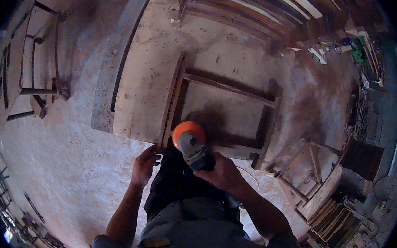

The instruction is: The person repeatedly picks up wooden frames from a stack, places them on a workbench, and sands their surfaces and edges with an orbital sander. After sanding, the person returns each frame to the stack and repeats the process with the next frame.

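My right hand (221, 171) is closed around the dark rear body of an angle grinder (191, 148) with a round orange disc (188, 133). The grinder is held above the near left part of a dark wooden frame (172, 102), close to its long left rail. Whether the disc touches the wood I cannot tell. At the near end of that rail, my left hand (144, 166) has its fingers curled on the wood. The frame's crossbars run to a second rail on the right, and its near left corner is partly hidden by the grinder.
The frame lies on a large pale board (140, 77) with a dark slot along its left. Stacked planks (254, 5) stand at the far right. A wooden stool-like frame (307, 176) is at the right, wooden furniture frames (33, 67) at the far left, and a cable (255, 175) beside my right arm.
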Tool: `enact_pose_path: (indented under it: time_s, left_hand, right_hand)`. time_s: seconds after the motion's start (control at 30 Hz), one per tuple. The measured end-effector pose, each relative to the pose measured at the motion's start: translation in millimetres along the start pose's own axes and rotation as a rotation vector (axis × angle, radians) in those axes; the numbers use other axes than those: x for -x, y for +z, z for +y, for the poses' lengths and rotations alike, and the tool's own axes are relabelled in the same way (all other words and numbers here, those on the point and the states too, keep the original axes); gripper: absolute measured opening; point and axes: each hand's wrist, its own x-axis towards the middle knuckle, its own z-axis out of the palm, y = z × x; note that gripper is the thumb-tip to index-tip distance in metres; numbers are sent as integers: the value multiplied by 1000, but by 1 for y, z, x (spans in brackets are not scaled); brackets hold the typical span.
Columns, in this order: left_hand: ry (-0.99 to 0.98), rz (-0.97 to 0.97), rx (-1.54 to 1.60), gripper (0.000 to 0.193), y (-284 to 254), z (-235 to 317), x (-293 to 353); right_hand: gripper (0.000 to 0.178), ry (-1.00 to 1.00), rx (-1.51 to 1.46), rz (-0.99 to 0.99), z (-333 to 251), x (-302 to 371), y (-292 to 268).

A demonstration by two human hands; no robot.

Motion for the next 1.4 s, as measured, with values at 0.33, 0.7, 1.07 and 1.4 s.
enact_pose_path:
  time_s: [0.33,0.7,1.07,1.4]
  left_hand:
    - [937,-147,-1317,37,97,49,-17]
    - [888,-460,-1758,23,174,42,-83]
    - [1329,-245,-1729,45,237,291,-2]
    - [698,-740,-1682,25,233,284,-123]
  right_hand:
    - [49,91,-592,439,89,103,-58]
    - [39,210,-1001,913,186,215,-50]
    - [38,222,-1261,1011,238,228,-1]
    - [38,182,-1179,925,215,226,-21]
